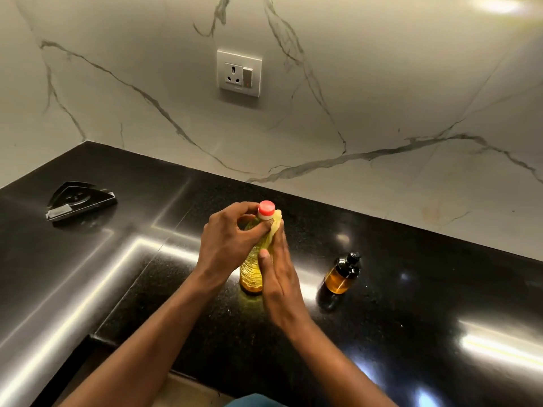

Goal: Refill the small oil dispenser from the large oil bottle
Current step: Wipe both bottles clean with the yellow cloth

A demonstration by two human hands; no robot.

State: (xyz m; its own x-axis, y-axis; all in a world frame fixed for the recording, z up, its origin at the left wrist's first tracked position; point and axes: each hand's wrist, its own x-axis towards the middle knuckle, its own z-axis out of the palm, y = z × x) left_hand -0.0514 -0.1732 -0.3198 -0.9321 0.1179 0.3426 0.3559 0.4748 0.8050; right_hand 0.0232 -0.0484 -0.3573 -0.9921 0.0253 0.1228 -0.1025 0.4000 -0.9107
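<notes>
While the left hand pinches the ribbed oil bottle, the right hand presses it flat-fingered.

- Black polished counter, glossy with light streaks.
- Bottle upright, mid-counter.
- Dispenser upright, near the bottle's right.
- Black triangular tray, far left, well apart.
</notes>
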